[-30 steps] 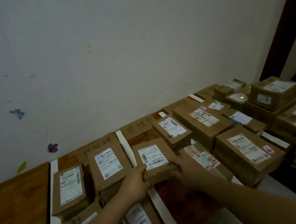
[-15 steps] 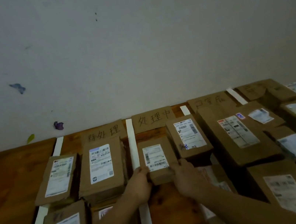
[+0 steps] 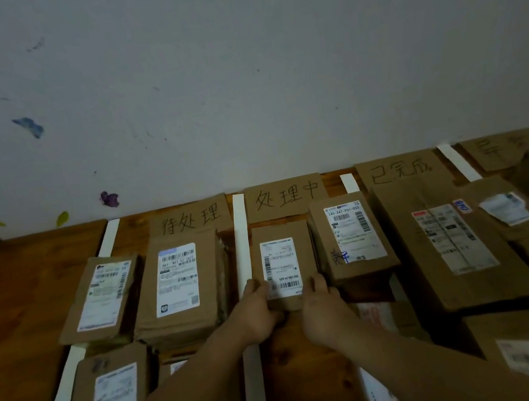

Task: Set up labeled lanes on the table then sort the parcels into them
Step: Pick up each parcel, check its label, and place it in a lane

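Wall [image 3: 235, 66]: pale and scuffed, rising beyond everything I reach; butterfly stickers [image 3: 29, 127] cling high up, off to the left of my left hand [image 3: 256, 310].
Desk [image 3: 6, 310]: brown wood, its bare part well to the left of my left hand.
Left hand: grasping the near left corner of the small parcel [image 3: 284, 256], thumb on top beside the barcode, fingers curled round the corner.
Right hand [image 3: 323, 316]: grasping the near right corner of the same parcel, thumb laid on its top face.
Small parcel: brown cardboard with a white label, held between my two hands and stretching away from them, in the middle lane.
Middle sign [image 3: 285, 195]: cardboard piece reading 处理中, straight beyond my hands, just past the far end of the small parcel.
Tape strip [image 3: 242, 238]: white, running away from my left hand along the small parcel's left side; my left hand lies over it.
Left sign [image 3: 190, 219]: reads 待处理, beyond and to the left of my left hand.
Stacked parcels [image 3: 179, 283]: just left of my left hand, across the tape strip.
Labelled box [image 3: 352, 238]: just beyond my right hand, close against the small parcel's right side; whether they touch I cannot tell.
Right sign [image 3: 400, 170]: reads 已完成, beyond and well to the right of my right hand.
Long parcel [image 3: 450, 247]: off to the right of my right hand, past the labelled box.
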Motion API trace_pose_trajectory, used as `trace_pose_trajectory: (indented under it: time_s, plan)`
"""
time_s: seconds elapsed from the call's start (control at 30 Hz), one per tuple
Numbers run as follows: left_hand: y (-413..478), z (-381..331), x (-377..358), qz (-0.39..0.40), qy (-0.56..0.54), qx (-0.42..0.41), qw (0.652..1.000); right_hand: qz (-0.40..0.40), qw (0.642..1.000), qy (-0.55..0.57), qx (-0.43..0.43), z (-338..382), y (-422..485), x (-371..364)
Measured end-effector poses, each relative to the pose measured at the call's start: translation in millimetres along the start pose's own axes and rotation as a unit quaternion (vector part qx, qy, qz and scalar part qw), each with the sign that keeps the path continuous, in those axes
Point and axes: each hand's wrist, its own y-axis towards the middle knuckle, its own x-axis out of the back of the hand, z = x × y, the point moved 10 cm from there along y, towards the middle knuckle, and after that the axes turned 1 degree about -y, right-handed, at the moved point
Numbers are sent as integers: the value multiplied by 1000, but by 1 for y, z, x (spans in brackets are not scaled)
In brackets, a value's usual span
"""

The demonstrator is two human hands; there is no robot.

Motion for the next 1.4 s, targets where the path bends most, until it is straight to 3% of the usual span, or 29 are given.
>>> trace_pose_trajectory:
  time_s: [0.17, 0.4, 0.67, 1.03, 1.17, 1.4]
  plan:
    - [-19, -16, 41, -56, 34, -28, 997, 13, 1000, -11, 20, 22, -2, 26]
    - [-86, 6, 134, -158, 48, -55, 985, -65, 990, -53, 111, 126, -23, 81]
    - [-212, 180, 239, -230, 102, 33, 967, -95, 977, -52, 186, 309, -73, 57]
    - [-400, 430, 337, -288, 30, 186, 939, -56, 948, -85, 300, 581, -127, -29]
    - [-427, 494, 363, -309, -25, 221, 925, -39, 943, -108, 313, 644, -114, -53]
    - [-404, 564, 433, -303, -12, 226, 926, -29, 950, -75, 303, 730, -40, -64]
